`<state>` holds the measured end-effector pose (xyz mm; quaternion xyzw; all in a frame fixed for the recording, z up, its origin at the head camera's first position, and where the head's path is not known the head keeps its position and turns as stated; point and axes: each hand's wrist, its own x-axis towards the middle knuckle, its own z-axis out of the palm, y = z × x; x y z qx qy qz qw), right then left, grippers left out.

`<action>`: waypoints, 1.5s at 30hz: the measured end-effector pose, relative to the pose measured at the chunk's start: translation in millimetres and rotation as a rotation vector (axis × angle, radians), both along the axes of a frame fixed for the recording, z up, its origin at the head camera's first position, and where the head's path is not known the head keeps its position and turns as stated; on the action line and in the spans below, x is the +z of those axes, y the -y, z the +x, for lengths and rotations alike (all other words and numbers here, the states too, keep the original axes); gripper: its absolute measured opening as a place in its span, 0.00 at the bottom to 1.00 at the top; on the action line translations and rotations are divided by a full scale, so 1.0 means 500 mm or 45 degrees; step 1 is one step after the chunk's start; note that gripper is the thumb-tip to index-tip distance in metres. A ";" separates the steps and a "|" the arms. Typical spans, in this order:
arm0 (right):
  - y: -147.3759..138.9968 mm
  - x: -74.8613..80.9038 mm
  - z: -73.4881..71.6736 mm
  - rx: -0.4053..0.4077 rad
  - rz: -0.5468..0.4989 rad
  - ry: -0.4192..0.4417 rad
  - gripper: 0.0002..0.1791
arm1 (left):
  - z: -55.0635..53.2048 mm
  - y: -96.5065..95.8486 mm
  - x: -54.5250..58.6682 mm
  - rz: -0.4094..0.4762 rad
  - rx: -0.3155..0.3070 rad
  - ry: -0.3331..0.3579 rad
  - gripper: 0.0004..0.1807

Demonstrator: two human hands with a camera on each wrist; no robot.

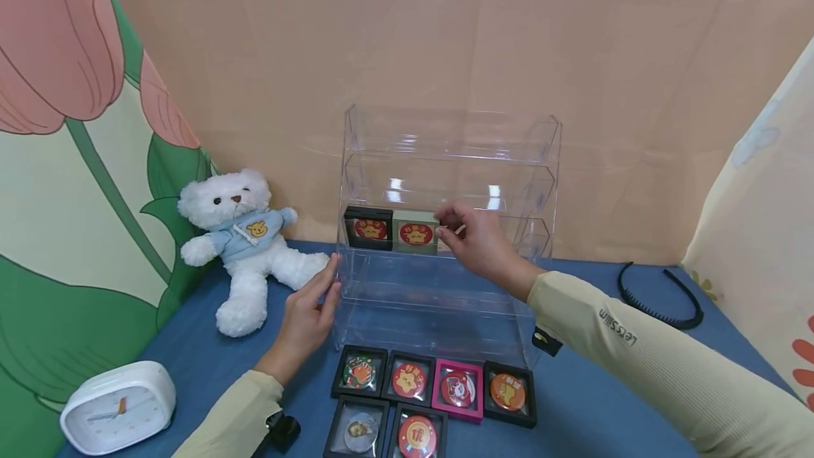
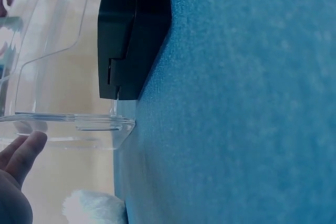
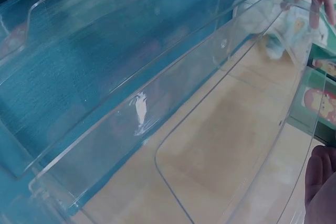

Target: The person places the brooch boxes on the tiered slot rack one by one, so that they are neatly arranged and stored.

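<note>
A clear acrylic tiered rack (image 1: 407,278) stands on the blue cloth. On its middle tier, a black display case (image 1: 369,228) and a green display case (image 1: 415,232), each with a red round badge, sit side by side. My right hand (image 1: 480,246) pinches the green case at its right edge, thumb low and forefinger above. In the right wrist view the fingers (image 3: 321,174) are right at that case's edge. My left hand (image 1: 305,320) rests with extended fingers against the rack's left side. The left wrist view shows its fingertips (image 2: 34,142) by the clear side panel.
Several framed round badges lie before the rack, including a pink-framed one (image 1: 458,390) and a black-framed one (image 1: 509,393). A white teddy bear (image 1: 244,246) sits left, behind a white clock (image 1: 119,407). A black coiled cord (image 1: 661,313) lies right.
</note>
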<state>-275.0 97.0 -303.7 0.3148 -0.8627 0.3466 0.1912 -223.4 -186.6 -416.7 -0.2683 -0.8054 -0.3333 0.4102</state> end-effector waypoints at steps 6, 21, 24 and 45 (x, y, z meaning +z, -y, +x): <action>0.001 0.006 0.002 -0.018 0.021 0.031 0.09 | 0.001 0.000 0.000 0.004 0.001 0.003 0.29; -0.005 0.011 0.013 -0.058 0.027 0.150 0.17 | 0.000 0.003 0.004 -0.005 0.018 0.038 0.30; -0.012 0.012 0.017 -0.059 0.000 0.165 0.20 | 0.002 0.003 0.005 -0.004 0.027 0.042 0.30; -0.201 -0.156 0.232 0.003 0.149 0.021 0.13 | 0.005 0.003 -0.003 0.015 -0.033 0.013 0.30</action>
